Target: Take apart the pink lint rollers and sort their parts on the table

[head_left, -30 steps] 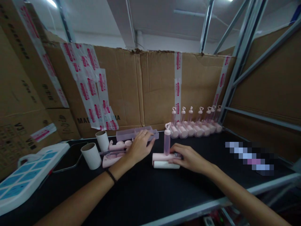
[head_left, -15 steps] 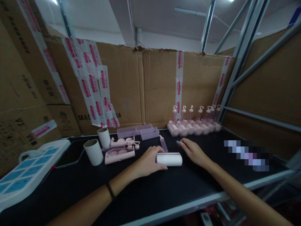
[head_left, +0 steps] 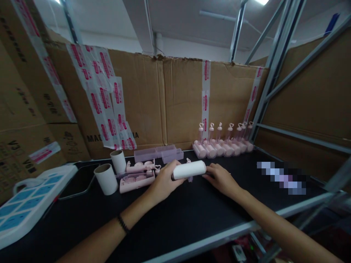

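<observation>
Across upper middle, cardboard (head_left: 183, 104) backs our black shelf (head_left: 164, 226); pink rollers (head_left: 211, 150) line rear right, probably saving working room. At centre, our left hand (head_left: 163, 180) wraps closed fingers round white roll (head_left: 189, 170), likely freeing its right end; right hand (head_left: 223, 179) bends fingers there, grip we cannot tell.

Both forearms reach forward, the left hand (head_left: 166, 179) curled in a grip, the right hand (head_left: 222, 179) close by, fingers bent inward
</observation>
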Demonstrator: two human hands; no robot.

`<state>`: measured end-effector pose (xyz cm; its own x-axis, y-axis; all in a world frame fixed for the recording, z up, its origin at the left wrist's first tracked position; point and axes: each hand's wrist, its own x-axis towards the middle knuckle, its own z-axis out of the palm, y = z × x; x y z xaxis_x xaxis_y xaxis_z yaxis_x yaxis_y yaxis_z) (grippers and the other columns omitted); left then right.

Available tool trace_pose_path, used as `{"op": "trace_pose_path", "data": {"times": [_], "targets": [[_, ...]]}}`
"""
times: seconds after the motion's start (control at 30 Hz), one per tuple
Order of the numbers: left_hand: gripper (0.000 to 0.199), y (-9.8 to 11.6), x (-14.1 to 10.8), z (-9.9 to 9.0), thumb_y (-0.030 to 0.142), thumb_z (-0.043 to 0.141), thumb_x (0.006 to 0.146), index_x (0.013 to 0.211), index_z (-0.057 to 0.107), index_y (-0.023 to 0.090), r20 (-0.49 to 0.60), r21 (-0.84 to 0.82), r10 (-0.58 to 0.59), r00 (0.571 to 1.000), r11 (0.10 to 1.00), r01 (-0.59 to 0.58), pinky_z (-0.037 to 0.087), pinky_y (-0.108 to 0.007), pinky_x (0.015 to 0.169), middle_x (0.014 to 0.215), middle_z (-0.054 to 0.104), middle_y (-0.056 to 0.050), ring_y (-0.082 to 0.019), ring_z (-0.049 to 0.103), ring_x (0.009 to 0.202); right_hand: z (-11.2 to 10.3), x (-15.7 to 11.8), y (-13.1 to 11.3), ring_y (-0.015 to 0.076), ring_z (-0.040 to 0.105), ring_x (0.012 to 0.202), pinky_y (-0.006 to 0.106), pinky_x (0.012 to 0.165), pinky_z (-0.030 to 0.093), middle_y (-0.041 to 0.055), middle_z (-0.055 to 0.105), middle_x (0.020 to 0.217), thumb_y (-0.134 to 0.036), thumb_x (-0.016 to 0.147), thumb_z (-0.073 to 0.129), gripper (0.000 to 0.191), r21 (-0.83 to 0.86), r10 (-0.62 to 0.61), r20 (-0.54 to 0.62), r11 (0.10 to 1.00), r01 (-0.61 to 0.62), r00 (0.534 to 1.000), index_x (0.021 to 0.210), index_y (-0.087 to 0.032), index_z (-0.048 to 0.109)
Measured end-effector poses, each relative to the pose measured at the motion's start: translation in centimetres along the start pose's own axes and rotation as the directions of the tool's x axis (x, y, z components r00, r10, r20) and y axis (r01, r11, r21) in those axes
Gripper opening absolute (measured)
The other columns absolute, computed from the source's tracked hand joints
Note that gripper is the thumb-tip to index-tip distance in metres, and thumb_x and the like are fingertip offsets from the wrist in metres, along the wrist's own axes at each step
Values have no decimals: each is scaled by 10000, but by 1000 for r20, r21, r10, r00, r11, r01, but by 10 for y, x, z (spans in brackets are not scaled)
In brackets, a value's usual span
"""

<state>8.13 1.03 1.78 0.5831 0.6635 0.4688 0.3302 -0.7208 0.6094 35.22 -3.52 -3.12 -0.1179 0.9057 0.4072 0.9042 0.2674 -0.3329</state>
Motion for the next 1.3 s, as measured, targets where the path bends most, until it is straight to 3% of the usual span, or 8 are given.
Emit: {"op": "trace_pose_path", "data": {"times": [0.17,0.27,0.37,0.47,0.67,0.8,1.0,1.3], "targets": [[282,12,9,-26,329,769,813,970,585,185,-198,-155,-32,980,988,1,427,-249,737,877,608,24,-163,583,818,-1,-1,-6,260,607,1030,407,919,459,86,666,1074,-337,956,639,190,-38,-2,-66,999,0,998,1104,-248,718],[351,16,13,-35,345,818,777,1011,615,180,-249,-324,-109,962,946,24,438,-239,726,921,636,6,-162,598,837,-18,2,-20,245,614,1125,403,988,480,103,654,1212,-384,1006,563,309,156,-4,-263,987,46,965,1267,-232,625],[488,22,12,-36,310,868,728,1138,634,186,-208,-534,-196,958,843,57,451,-228,699,976,676,-20,-162,622,843,-44,8,-49,227,603,1224,420,1075,465,100,599,1395,-384,1051,465,407,446,-20,-445,862,241,895,1440,-267,493],[565,30,8,-31,279,889,697,1198,651,170,-118,-679,-246,962,727,103,479,-235,705,987,703,-47,-165,640,831,-63,16,-81,229,572,1299,424,1107,459,86,557,1475,-371,1044,488,476,542,-147,-421,750,379,895,1510,-295,424],[521,29,1,-25,315,861,733,1180,676,122,0,-762,-252,968,627,164,504,-261,699,994,726,-105,-194,656,854,-59,31,-111,188,683,982,334,890,565,57,696,1106,-378,1022,535,255,646,-156,-350,674,358,924,1208,-232,630],[516,18,0,-29,335,842,750,1184,668,115,70,-662,-226,972,719,214,510,-269,687,1015,734,-109,-202,665,853,-55,34,-112,175,662,931,284,727,600,76,644,1201,-422,997,565,349,734,-108,-298,609,300,948,1293,-237,575],[459,22,3,-33,407,797,774,1127,663,146,78,-185,-138,987,971,151,524,-316,738,984,739,-54,-231,682,849,-46,29,-113,172,674,866,265,692,583,62,685,1055,-420,997,554,295,651,-62,-240,731,207,969,1195,-208,605],[447,34,-9,-29,407,566,991,1391,453,242,-10,252,72,997,965,-67,509,-397,952,1308,678,-91,-284,678,1140,-31,19,-125,155,659,853,261,747,533,30,675,984,-404,1048,470,245,676,-91,-180,712,191,979,1131,-206,590]]}}
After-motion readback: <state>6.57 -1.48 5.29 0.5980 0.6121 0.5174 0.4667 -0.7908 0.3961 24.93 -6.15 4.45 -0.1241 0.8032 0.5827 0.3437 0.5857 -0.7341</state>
